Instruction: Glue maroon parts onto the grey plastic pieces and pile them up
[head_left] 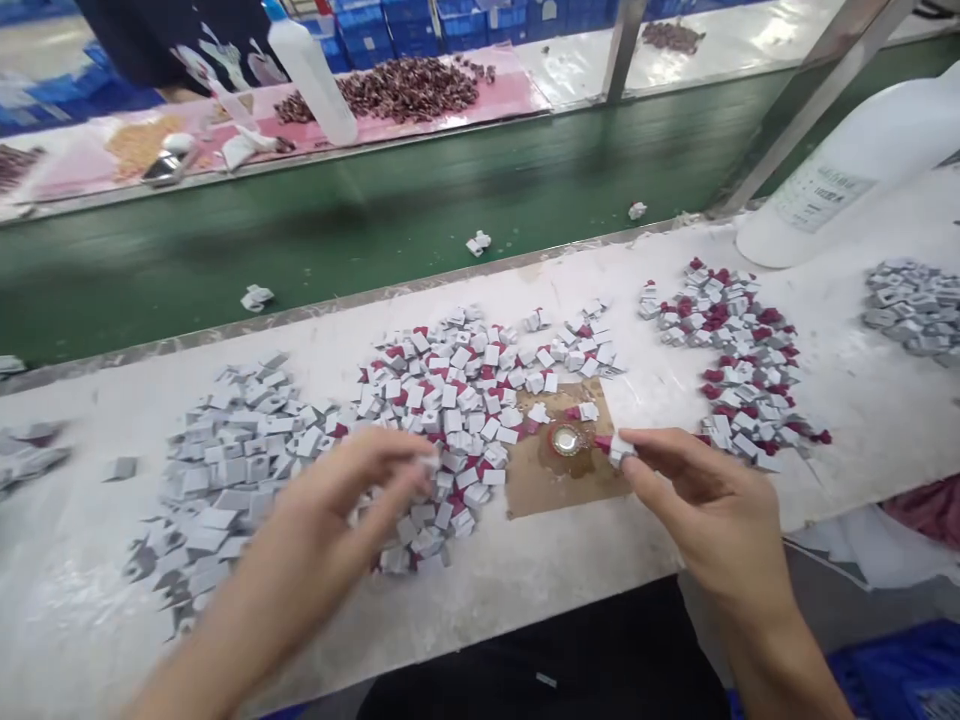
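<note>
Between the thumb and fingertips of my right hand (694, 500) is a small grey and dark red part (620, 450), held above the right edge of a brown cardboard piece (555, 490). On the cardboard sits a small round cap (565, 440) with wet liquid around it, and another grey-red part (582, 412). My left hand (337, 500), blurred, pinches a small grey piece (429, 463) over the pile of mixed grey and red parts (450, 390). A pile of plain grey pieces (225, 480) lies to the left, partly behind my left forearm.
Grey-red parts (739, 350) and grey pieces (915, 305) lie at the right, near a large white bottle (840, 180). Beyond the table runs a green conveyor (375, 215) with several parts. A person (187, 40) stands across, by a slim bottle (315, 85).
</note>
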